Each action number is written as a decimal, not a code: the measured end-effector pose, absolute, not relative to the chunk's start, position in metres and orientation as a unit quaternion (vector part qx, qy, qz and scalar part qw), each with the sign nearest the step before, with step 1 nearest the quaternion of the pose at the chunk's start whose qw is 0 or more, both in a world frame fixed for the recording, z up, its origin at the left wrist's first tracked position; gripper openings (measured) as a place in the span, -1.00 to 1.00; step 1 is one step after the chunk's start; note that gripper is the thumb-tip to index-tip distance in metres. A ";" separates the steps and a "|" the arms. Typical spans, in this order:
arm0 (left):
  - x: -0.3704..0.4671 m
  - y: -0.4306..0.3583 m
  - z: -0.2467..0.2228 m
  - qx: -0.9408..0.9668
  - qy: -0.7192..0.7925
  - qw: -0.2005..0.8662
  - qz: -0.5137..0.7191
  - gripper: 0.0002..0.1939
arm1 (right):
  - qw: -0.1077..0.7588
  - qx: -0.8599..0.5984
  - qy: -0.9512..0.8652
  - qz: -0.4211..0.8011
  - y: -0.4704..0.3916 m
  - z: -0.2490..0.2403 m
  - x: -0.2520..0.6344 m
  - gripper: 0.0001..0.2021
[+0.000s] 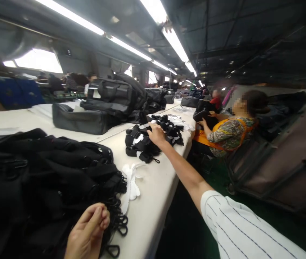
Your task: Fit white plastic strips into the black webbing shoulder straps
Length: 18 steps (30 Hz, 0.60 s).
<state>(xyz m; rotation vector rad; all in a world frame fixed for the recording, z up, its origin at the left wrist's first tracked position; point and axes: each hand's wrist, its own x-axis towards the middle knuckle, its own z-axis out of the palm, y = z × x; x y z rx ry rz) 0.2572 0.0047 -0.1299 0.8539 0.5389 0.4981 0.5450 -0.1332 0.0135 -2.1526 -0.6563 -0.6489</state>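
My right hand (157, 135) reaches out over a pile of rolled black straps (139, 142) with white bands, its fingers at the near top of the pile; whether it grips one is not clear. Low in the view, my left hand (89, 228) is closed with fingertips pressed together, beside the black straps with hooks; anything inside it is too small to see. A large heap of black straps (61, 172) fills the left, its black hooks (122, 229) hanging toward the table's edge. White strips (133, 183) lie between the two piles.
Black bags (115, 97) stand farther back on the white table (147, 201). A seated person (228, 135) in an orange apron handles a black item at the table's right side. A large cart (277, 172) stands at the right.
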 end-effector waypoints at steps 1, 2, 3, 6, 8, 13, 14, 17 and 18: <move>0.256 0.002 -0.127 0.411 0.244 0.846 0.237 -0.57 | 0.387 -0.847 -0.275 -0.241 -0.126 0.014 0.542 -0.69; 0.255 -0.002 -0.125 0.418 0.230 0.845 0.240 -0.62 | 0.393 -0.837 -0.303 -0.230 -0.119 0.011 0.531 -0.70; 0.254 -0.006 -0.122 0.427 0.212 0.847 0.237 -0.67 | 0.402 -0.822 -0.341 -0.215 -0.112 0.006 0.513 -0.71; 0.254 -0.014 -0.119 0.437 0.185 0.846 0.244 -0.72 | 0.471 -0.703 -0.527 -0.079 -0.101 -0.017 0.432 -0.79; 0.256 -0.014 -0.120 0.429 0.194 0.842 0.261 -0.72 | 0.462 -0.610 -0.631 0.126 -0.099 -0.031 0.372 -0.80; 0.258 -0.007 -0.129 0.420 0.215 0.846 0.250 -0.65 | 0.352 -0.404 -0.780 0.324 -0.075 -0.058 0.247 -0.72; 0.258 -0.007 -0.129 0.419 0.215 0.847 0.246 -0.64 | 0.338 -0.398 -0.799 0.299 -0.066 -0.063 0.231 -0.71; 0.260 -0.005 -0.129 0.418 0.219 0.848 0.240 -0.61 | 0.339 -0.416 -0.820 0.198 -0.040 -0.067 0.215 -0.72; 0.261 -0.005 -0.129 0.418 0.223 0.848 0.238 -0.60 | 0.359 -0.428 -0.809 0.181 -0.034 -0.064 0.219 -0.75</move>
